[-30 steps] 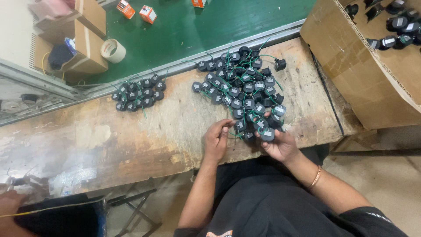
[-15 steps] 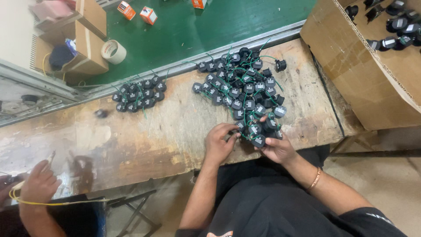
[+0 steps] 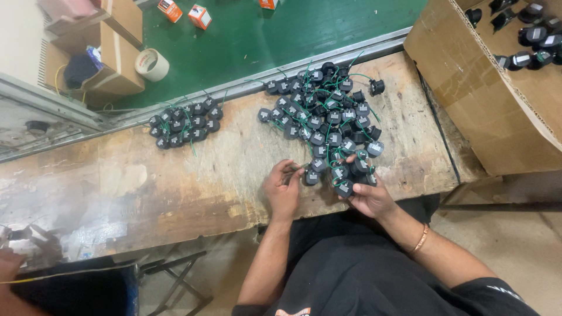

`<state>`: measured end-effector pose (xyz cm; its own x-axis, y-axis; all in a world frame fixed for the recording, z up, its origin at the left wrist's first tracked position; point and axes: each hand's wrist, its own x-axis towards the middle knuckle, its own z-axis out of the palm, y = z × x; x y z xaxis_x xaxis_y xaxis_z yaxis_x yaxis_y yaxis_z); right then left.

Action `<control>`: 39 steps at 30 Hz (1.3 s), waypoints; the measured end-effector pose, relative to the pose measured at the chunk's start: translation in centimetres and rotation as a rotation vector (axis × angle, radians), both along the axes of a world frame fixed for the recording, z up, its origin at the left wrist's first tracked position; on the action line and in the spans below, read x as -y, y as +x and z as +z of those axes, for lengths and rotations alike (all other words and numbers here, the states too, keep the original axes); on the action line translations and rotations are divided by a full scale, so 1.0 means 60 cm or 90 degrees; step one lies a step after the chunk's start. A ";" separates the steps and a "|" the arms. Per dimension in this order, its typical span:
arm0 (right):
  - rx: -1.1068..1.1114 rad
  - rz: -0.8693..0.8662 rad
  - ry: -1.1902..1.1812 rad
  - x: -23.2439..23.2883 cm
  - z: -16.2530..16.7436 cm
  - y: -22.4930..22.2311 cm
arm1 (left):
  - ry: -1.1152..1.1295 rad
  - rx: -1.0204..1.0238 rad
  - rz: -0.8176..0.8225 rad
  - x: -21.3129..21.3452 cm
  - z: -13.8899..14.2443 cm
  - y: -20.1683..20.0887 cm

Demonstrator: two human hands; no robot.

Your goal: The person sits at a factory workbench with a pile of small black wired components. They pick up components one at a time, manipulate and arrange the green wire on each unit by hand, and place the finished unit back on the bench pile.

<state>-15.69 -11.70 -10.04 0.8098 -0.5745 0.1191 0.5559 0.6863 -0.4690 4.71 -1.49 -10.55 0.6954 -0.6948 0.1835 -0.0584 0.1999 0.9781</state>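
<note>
The left hand [image 3: 283,190] pinches one black part [image 3: 311,177] at the big pile's [image 3: 325,114] six o'clock edge on the worktop [image 3: 175,181]; the right hand [image 3: 367,196], fingers curled, cradles several, seemingly keeping them gathered.

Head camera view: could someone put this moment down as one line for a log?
left hand: pinching small black part | right hand: holding black parts | big pile on wooden bench | small pile apart

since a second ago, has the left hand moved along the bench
Yes, slightly. The left hand has slid toward the bench's near edge, away from the green belt, its fingers at a black part.
</note>
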 end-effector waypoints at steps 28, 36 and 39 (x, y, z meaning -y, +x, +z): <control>-0.051 0.023 -0.041 -0.007 0.015 0.013 | -0.339 0.203 0.089 -0.064 0.095 -0.042; -0.143 0.025 -0.257 -0.009 0.039 0.031 | -0.107 0.280 -0.051 0.001 0.148 -0.055; -0.183 0.021 -0.284 -0.009 0.037 0.031 | -0.072 0.285 -0.048 0.009 0.155 -0.062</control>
